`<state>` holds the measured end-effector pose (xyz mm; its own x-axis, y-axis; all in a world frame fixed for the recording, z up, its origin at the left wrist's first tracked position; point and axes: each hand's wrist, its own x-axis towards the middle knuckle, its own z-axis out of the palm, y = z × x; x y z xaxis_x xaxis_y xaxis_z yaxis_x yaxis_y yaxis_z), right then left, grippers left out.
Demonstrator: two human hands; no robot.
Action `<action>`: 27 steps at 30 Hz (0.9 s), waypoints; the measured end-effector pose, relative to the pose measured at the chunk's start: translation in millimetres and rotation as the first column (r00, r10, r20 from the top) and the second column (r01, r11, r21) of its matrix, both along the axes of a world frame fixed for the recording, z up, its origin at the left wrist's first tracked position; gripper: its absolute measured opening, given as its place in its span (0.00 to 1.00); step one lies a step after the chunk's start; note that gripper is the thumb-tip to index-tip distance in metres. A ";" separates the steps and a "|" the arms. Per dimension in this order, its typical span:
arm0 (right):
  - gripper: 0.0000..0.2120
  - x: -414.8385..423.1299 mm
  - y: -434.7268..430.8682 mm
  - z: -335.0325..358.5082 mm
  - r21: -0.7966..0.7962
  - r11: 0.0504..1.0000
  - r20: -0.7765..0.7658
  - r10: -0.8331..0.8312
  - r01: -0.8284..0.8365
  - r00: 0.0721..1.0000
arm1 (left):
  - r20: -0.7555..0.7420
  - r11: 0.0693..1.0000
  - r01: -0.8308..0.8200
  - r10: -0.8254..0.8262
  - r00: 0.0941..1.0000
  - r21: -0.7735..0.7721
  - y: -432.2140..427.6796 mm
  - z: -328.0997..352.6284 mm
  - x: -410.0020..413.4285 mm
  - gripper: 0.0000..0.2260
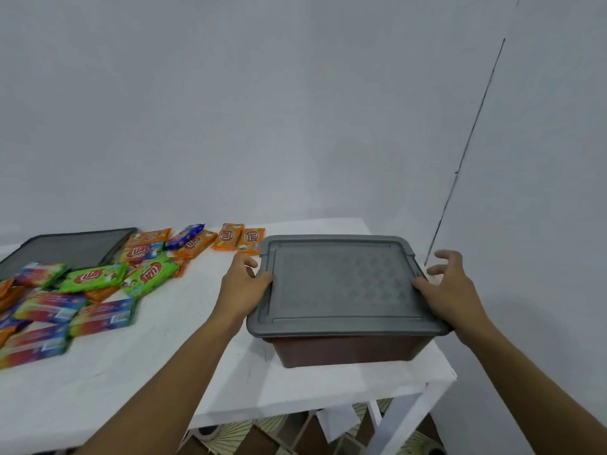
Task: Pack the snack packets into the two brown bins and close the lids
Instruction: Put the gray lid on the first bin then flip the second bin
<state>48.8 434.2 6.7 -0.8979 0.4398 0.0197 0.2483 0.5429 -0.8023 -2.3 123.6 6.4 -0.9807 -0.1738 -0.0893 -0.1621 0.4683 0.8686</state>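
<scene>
A brown bin (345, 351) stands on the right end of the white table (157, 372), with a grey lid (341, 284) lying on top of it. My left hand (243, 287) holds the lid's left edge, thumb on top and fingers curled beside the rim. My right hand (450, 290) rests its thumb on the lid's right edge, with the fingers spread and lifted off it. Several snack packets lie loose at the left: orange ones (238, 239), green ones (93, 277), a blue one (184, 236) and rainbow-coloured ones (103, 316). The bin's contents are hidden.
A second grey lid (65, 247) lies at the far left behind the packets; what is under it cannot be seen. The table's right edge runs close to the bin. A white wall stands behind, and patterned floor shows below the table's front edge.
</scene>
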 end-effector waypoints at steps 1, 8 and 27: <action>0.26 0.6 2.4 -0.8 0.005 1.000 0.000 -0.012 0.012 1.000 | 0.025 1.000 0.001 -0.001 1.000 0.026 1.5 0.1 -1.6 0.15; 0.17 -5.3 21.2 -3.0 -0.366 0.931 0.173 0.045 0.022 0.984 | 0.168 0.979 -0.083 0.051 0.984 0.189 11.7 -2.7 1.7 0.23; 0.20 0.5 5.0 -1.6 -0.009 0.991 -0.024 0.130 -0.131 0.991 | -0.039 0.998 0.010 -0.013 0.999 -0.065 13.5 -3.8 20.0 0.19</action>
